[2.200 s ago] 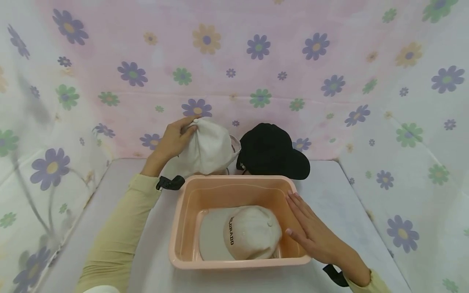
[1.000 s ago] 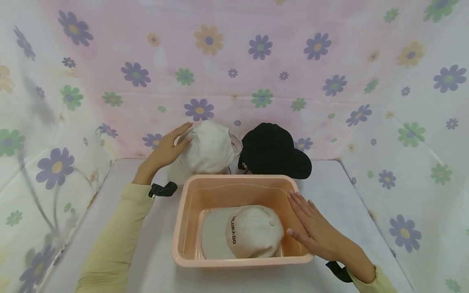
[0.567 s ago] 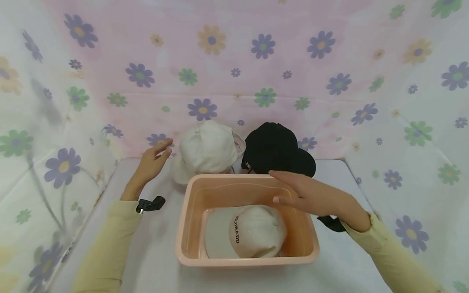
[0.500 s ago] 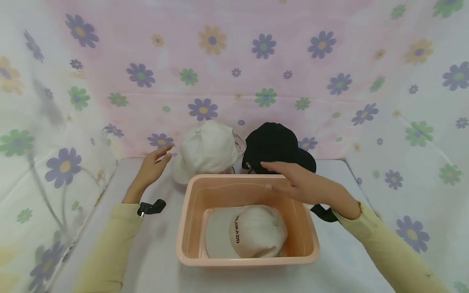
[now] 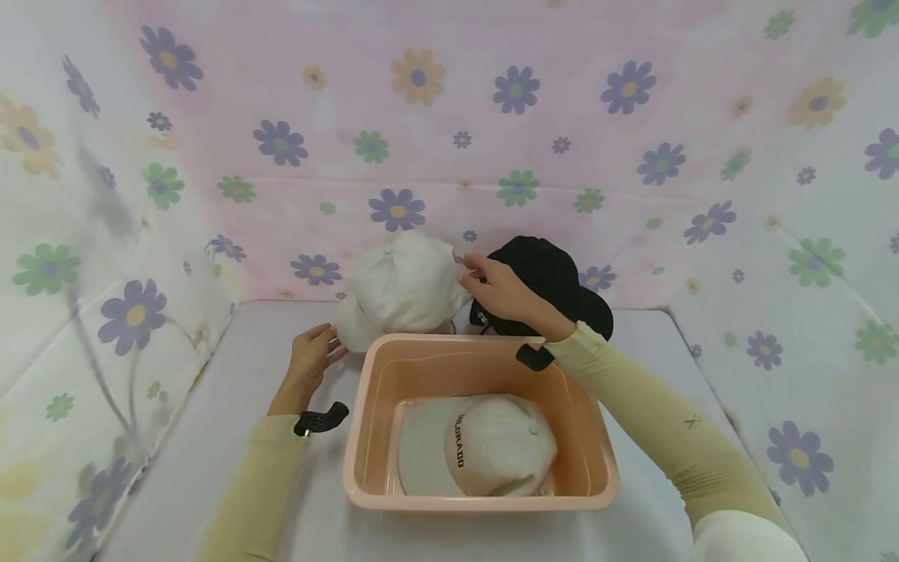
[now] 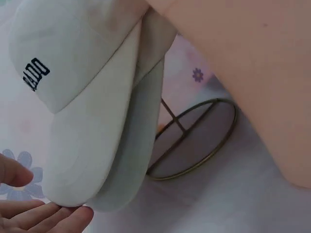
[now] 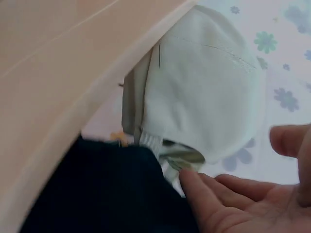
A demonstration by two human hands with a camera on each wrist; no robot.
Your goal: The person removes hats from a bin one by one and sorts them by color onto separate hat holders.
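A white cap [image 5: 407,285] stands behind the basin, its brim toward the left. In the left wrist view, a second brim [image 6: 141,155] shows under its brim [image 6: 87,150]. My left hand [image 5: 309,363] has its fingertips right at the brim's tip, the thumb held apart. At the white cap's back opening is my right hand [image 5: 502,293], between it and a black cap [image 5: 551,269]. In the right wrist view the right fingers [image 7: 199,194] reach to the opening's edge, with the thumb well away. A beige cap lettered "COLORADO" [image 5: 502,445] lies in the basin.
The peach plastic basin [image 5: 485,503] stands in front of the caps on a white-covered table [image 5: 295,499]. A metal ring stand [image 6: 211,158] shows under the white cap. Flowered cloth [image 5: 463,101] closes off the back and both sides.
My left hand left the white cap's crown, moved down left, then came to its brim. My right hand left the basin's right rim and crossed to the white cap's back.
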